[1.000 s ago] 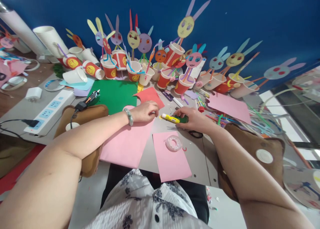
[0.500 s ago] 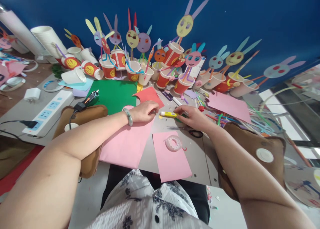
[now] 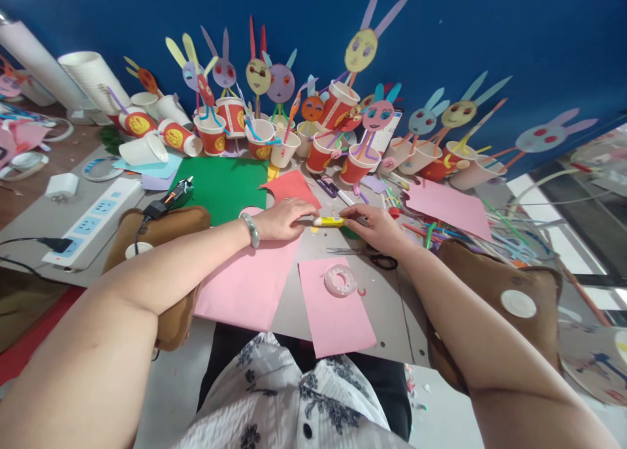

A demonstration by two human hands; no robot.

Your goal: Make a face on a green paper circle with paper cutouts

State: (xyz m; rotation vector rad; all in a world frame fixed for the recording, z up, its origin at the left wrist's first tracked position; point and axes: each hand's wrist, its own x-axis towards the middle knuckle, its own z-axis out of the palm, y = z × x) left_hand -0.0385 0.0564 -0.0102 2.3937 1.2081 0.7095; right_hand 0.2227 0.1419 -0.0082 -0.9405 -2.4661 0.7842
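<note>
Closest to the body there's a small pink sheet [image 3: 337, 325] on the tabletop [image 3: 288, 299] with a roll of clear tape [image 3: 350, 283] lying flat on it, and a bigger pink sheet [image 3: 245, 279] off to the left. Just past the tape, scissors [image 3: 376, 260] lie with the blades pointing left.

Then the bit that matters: a yellow pen-shaped tube [image 3: 330, 221] sits between the two hands, long axis running pretty much left to right. The right hand [image 3: 376, 227] has its fingers pinched on the right end. The left hand [image 3: 281, 222] is at the other end, fingers curled by the whitish tip, basically in line with the tube. Can't tell if they're gripping it or only right beside it, too blurry. Something green under the right hand too, mostly hidden.

Farther out: red paper [image 3: 294, 186], a green sheet [image 3: 223, 186], then paper cups [image 3: 356, 169] with rabbit figures [image 3: 377, 116].
</note>
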